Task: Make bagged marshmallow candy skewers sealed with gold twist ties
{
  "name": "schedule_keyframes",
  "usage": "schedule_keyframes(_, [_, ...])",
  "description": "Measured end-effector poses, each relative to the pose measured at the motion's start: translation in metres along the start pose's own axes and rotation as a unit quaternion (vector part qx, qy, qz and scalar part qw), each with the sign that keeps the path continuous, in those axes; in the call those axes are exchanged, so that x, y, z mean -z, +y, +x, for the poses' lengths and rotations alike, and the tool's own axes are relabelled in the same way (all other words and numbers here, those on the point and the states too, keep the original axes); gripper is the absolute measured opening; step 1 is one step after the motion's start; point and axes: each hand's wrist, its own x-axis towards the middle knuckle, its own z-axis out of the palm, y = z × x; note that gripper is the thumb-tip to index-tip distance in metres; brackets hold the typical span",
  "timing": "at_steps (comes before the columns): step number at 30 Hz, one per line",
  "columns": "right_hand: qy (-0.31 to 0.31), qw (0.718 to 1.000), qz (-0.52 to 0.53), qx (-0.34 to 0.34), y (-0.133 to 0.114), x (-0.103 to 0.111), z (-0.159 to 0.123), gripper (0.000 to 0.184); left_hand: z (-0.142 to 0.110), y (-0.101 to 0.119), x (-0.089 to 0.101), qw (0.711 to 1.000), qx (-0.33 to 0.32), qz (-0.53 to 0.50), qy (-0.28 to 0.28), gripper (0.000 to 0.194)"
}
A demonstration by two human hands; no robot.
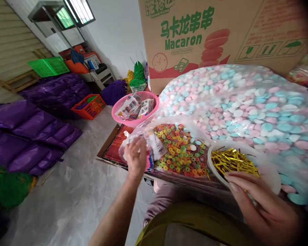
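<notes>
My left hand [136, 155] is at the left end of the table, its fingers curled down onto clear plastic bags. Beside it lies a printed plastic packet [156, 145] with pink and blue parts. Ring-shaped candies [179, 147] in yellow, orange, green and red are spread in clear plastic between my hands. At the right, a white plastic bowl [212, 167] holds gold twist ties [233, 162]. My right hand [264, 208] is over the bowl's near rim, thumb and fingers drawn together. Whatever they pinch is hidden.
A large clear bag of pink, blue and white candies [236, 99] fills the table's back and right. Behind stands a cardboard box [184, 51]. A pink basket [115, 116] holds packets. Purple bundles [28, 136] and an orange crate [89, 111] are on the floor at left.
</notes>
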Motion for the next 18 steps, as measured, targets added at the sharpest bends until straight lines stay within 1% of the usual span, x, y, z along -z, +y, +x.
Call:
schedule_keyframes(1, [-0.041,0.996,0.062,-0.04,-0.009,-0.005,0.006,0.019,-0.015,0.018,0.0,0.994,-0.077,-0.08,0.021,0.023])
schedule_keyframes(2, [-0.113,0.981,0.132,-0.085,-0.018,-0.011,0.013,0.024,-0.029,0.036,-0.001,0.979,-0.146,-0.139,0.029,0.02])
schedule_keyframes(3, [-0.162,0.958,0.204,-0.12,-0.027,-0.018,0.02,0.029,-0.043,0.054,-0.003,0.965,-0.2,-0.169,0.035,0.019])
schedule_keyframes(4, [-0.186,0.939,0.249,-0.148,-0.033,-0.025,0.026,0.031,-0.054,0.068,-0.006,0.955,-0.229,-0.185,0.039,0.019])
schedule_keyframes(5, [-0.185,0.93,0.268,-0.169,-0.036,-0.03,0.031,0.031,-0.062,0.08,-0.009,0.948,-0.25,-0.195,0.033,0.019])
schedule_keyframes(6, [-0.17,0.929,0.274,-0.183,-0.035,-0.033,0.033,0.03,-0.067,0.088,-0.01,0.944,-0.262,-0.2,0.019,0.019])
schedule_keyframes(7, [-0.148,0.935,0.261,-0.19,-0.031,-0.034,0.034,0.029,-0.069,0.094,-0.01,0.942,-0.265,-0.207,0.006,0.02])
schedule_keyframes(8, [-0.131,0.943,0.237,-0.191,-0.025,-0.031,0.034,0.03,-0.067,0.098,-0.009,0.942,-0.262,-0.211,0.001,0.022])
schedule_keyframes(9, [-0.129,0.952,0.205,-0.187,-0.018,-0.026,0.031,0.031,-0.064,0.101,-0.005,0.942,-0.26,-0.214,0.001,0.026])
schedule_keyframes(10, [-0.143,0.959,0.167,-0.178,-0.01,-0.018,0.029,0.032,-0.06,0.104,-0.001,0.943,-0.256,-0.213,0.019,0.033])
schedule_keyframes(11, [-0.171,0.964,0.126,-0.161,-0.004,-0.008,0.026,0.031,-0.056,0.107,0.003,0.942,-0.266,-0.202,0.039,0.046])
schedule_keyframes(12, [-0.205,0.965,0.084,-0.138,0.001,0.002,0.024,0.028,-0.052,0.112,0.007,0.933,-0.304,-0.19,0.03,0.057])
schedule_keyframes(13, [-0.24,0.964,0.042,-0.111,0.003,0.013,0.024,0.022,-0.048,0.118,0.01,0.916,-0.362,-0.171,-0.007,0.055])
schedule_keyframes(15, [-0.285,0.955,-0.037,-0.07,0.005,0.033,0.027,0.016,-0.044,0.131,0.012,0.868,-0.459,-0.15,-0.118,0.027])
schedule_keyframes(16, [-0.3,0.949,-0.069,-0.064,0.006,0.042,0.031,0.015,-0.042,0.137,0.012,0.845,-0.486,-0.15,-0.167,0.015])
schedule_keyframes(17, [-0.313,0.942,-0.097,-0.067,0.006,0.05,0.034,0.017,-0.041,0.143,0.011,0.829,-0.494,-0.158,-0.208,0.011])
schedule_keyframes(18, [-0.323,0.934,-0.127,-0.078,0.007,0.057,0.038,0.02,-0.04,0.148,0.011,0.824,-0.485,-0.174,-0.237,0.012])
